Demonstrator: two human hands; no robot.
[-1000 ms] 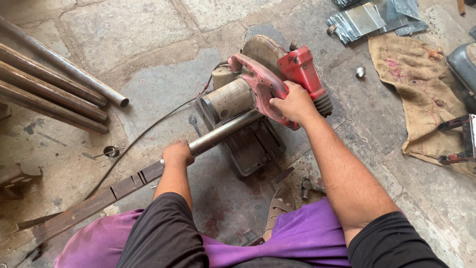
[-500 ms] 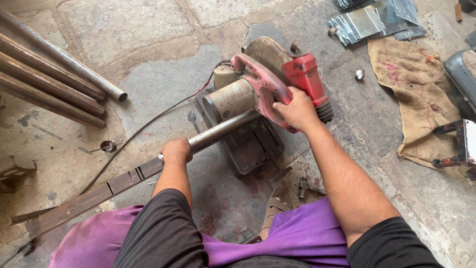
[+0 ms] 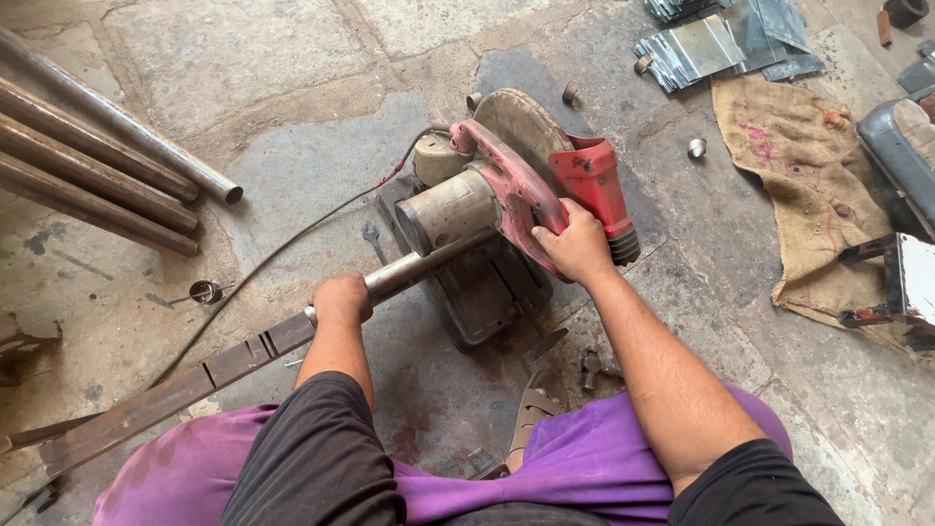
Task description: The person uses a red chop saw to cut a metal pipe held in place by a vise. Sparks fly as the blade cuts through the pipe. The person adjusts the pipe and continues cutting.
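Gripping the red chop saw (image 3: 506,195) handle, the right hand (image 3: 575,244) was closed; the left hand (image 3: 341,297) was wrapped around a steel pipe (image 3: 429,263) lying under the saw on the stone floor (image 3: 292,58). Pipe judged heavy, rigid, smooth; best held near the saw.

The saw (image 3: 516,195) hides where the pipe (image 3: 429,265) meets its blade. The left hand (image 3: 341,297) covers part of that pipe. Left of the saw, the long pipes (image 3: 97,166) run off the picture's edge. Right of it, a metal frame (image 3: 901,282) is cut off.
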